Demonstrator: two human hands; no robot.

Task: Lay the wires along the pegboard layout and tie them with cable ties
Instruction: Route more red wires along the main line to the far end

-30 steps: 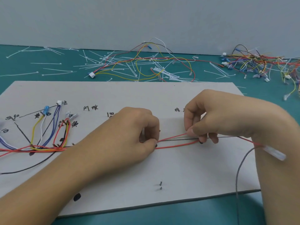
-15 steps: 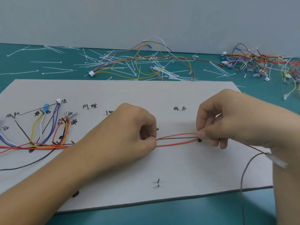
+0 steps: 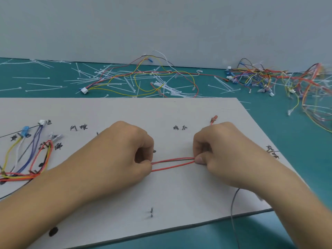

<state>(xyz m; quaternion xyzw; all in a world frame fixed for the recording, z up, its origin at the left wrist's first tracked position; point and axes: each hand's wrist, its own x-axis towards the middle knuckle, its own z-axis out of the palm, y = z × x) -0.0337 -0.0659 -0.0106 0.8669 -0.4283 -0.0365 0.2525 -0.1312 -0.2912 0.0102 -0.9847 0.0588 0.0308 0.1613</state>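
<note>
A grey pegboard (image 3: 179,112) with handwritten labels lies flat on the teal table. Red wires (image 3: 172,163) stretch across its middle between my two hands. My left hand (image 3: 125,153) pinches their left end with curled fingers. My right hand (image 3: 217,150) pinches their right end between thumb and forefinger. A red terminal (image 3: 214,119) pokes out just above my right hand. At the board's left, a bundle of coloured wires (image 3: 27,159) fans out to connectors by the labels. A grey wire (image 3: 232,212) hangs off the board's front edge under my right forearm.
Loose white cable ties (image 3: 53,81) lie scattered across the table behind the board. A loose wire harness (image 3: 143,78) sits among them at the centre back. A tangled pile of harnesses (image 3: 287,81) fills the back right. Two small pegs (image 3: 151,212) stand near the board's front.
My right hand slid rightward along the red wires, lengthening the stretch between my hands. The red terminal now shows above it. My left hand stayed pinching the wires.
</note>
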